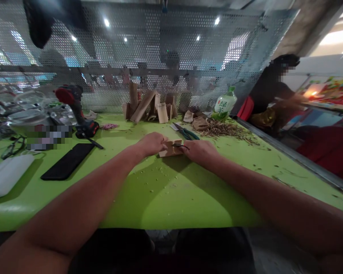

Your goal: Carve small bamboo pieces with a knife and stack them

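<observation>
Left hand [151,144] and right hand [198,151] are clenched on a rough wooden block [166,152], its long axis lying sideways, with a thin dark blade [179,145] on top.

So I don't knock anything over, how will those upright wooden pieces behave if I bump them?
The upright wooden pieces will probably tip easily, standing on narrow ends. One leaning piece rests against others, so a push might topple several together. They look stiff, and probably light for their size.

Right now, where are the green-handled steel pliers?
In the head view, the green-handled steel pliers lie on the lime-green table just beyond the right hand, left of the brown shavings.
</observation>
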`<state>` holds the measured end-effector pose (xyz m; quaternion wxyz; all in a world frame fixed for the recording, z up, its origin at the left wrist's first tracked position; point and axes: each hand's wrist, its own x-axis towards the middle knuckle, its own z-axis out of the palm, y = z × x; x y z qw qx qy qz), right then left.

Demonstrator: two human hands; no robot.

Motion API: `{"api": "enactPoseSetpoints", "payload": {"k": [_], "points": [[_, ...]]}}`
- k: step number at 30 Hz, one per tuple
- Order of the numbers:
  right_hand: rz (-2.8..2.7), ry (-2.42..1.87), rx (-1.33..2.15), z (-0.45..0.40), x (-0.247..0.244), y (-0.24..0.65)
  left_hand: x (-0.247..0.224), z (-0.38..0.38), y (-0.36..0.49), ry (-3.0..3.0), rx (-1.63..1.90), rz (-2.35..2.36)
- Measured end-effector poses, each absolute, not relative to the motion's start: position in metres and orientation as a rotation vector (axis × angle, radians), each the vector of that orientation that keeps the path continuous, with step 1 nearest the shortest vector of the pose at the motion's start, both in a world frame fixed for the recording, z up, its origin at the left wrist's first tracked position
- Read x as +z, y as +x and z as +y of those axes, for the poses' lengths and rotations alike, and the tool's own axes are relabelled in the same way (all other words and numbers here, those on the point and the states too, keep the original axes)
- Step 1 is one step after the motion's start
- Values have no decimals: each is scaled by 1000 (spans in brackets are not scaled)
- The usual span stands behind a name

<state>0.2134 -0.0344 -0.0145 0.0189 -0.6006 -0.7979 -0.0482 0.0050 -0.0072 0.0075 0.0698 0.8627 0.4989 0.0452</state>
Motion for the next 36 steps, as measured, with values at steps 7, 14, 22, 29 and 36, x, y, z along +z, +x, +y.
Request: {"api": "enactPoseSetpoints", "payload": {"k": [7, 14, 22, 29, 36], "points": [[-2591, -1880, -63, -34, -13, 210, 5, -6, 4, 2538, 163, 1514], [-2473, -1873, -226, -41, -13, 212, 4, -4, 4, 2515, 166, 1496], [-2412, -1824, -425, -38, -12, 212, 8, -5, 6, 2623, 98, 1505], [-2492, -1858, -214, -38, -12, 213, 7, -5, 5, 2616, 87, 1512], [-2576, -1907, -128, -33, -7, 210, 8, -7, 5, 2626, 117, 1535]]}}
